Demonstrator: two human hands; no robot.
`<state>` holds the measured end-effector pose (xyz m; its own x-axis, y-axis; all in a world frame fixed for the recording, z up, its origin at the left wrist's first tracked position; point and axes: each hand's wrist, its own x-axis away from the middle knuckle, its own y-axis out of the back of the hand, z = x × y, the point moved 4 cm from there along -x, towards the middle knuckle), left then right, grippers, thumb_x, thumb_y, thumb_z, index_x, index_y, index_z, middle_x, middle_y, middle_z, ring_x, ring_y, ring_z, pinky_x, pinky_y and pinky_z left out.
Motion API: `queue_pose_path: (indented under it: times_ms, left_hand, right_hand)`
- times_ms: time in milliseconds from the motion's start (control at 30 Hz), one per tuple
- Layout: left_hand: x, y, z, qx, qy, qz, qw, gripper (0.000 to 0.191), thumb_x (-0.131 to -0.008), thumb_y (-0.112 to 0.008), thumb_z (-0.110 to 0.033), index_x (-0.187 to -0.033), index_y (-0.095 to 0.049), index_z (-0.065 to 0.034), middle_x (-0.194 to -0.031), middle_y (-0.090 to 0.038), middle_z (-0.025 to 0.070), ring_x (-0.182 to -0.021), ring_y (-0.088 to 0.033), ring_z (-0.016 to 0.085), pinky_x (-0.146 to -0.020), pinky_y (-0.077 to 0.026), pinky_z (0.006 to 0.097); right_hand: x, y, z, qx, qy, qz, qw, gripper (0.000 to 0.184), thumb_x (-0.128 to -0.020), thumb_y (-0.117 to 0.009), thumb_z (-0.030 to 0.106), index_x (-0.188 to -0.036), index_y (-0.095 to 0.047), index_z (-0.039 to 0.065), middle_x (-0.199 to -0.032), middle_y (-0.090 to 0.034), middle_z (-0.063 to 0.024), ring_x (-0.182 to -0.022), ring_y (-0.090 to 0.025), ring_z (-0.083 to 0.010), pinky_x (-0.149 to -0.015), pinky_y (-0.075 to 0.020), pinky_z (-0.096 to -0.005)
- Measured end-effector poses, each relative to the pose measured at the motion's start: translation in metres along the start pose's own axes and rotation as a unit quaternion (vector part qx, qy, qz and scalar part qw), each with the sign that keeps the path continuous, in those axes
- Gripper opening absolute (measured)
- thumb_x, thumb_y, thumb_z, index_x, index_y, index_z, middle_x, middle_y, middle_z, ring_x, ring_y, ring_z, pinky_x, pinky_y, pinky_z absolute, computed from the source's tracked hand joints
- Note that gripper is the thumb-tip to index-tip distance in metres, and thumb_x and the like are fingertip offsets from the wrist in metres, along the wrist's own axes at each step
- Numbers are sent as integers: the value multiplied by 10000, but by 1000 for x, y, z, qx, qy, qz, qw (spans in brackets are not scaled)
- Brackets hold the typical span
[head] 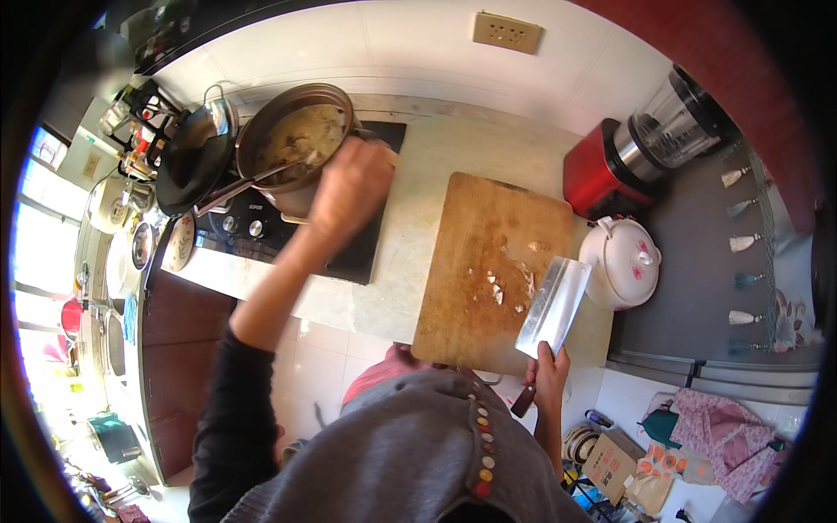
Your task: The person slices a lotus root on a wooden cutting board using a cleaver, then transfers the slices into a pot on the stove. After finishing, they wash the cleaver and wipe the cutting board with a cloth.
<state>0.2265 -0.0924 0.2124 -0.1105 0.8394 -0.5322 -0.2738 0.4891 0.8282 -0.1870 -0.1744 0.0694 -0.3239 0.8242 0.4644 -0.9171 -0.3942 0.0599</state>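
My right hand (pixel 550 372) grips the dark wooden handle of a Chinese cleaver (pixel 556 304). The broad steel blade points away from me over the right edge of a wooden cutting board (pixel 451 261). White bits (pixel 497 294) and a small brownish piece (pixel 539 246) lie on the board. My left hand (pixel 356 180), blurred, is at the right rim of a large brown pot (pixel 255 140) on the cooktop. Its fingertips are hidden, so what it may hold is unclear. In the pot is yellowish liquid with food (pixel 304 134); a long-handled ladle (pixel 239 189) leans over its rim.
Left of the pot, a dark wok (pixel 196 157) takes up the other side of the black cooktop (pixel 353 252). A red blender (pixel 598 167) and a lidded white pot with flowers (pixel 618 268) stand right of the board. A wall socket (pixel 508 33) is behind the counter.
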Motion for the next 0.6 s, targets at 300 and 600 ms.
queue_pose_path:
  times_ms: [300,600]
  left_hand:
    - [20,30,116,-78,85,-60,992,486,-832,-707,-198,-1281,-537,-122,-1023,-596,132,-942,-621,351,-760,-541,448]
    - [34,9,-83,296,135,-29,945,56,-844,-686,-33,-889,-653,-36,-855,-656,124,-754,-647,277,-633,-524,353]
  right_hand:
    - [-3,3,6,-53,-29,8,998,162,-997,-505,183,-959,-497,26,-575,-488,-40,-377,-427,-96,-337,-402,-273]
    - [6,16,0,-87,-83,-1,993,178,-980,-573,235,-1015,-511,72,-569,-475,-26,-386,-432,-93,-350,-413,-276]
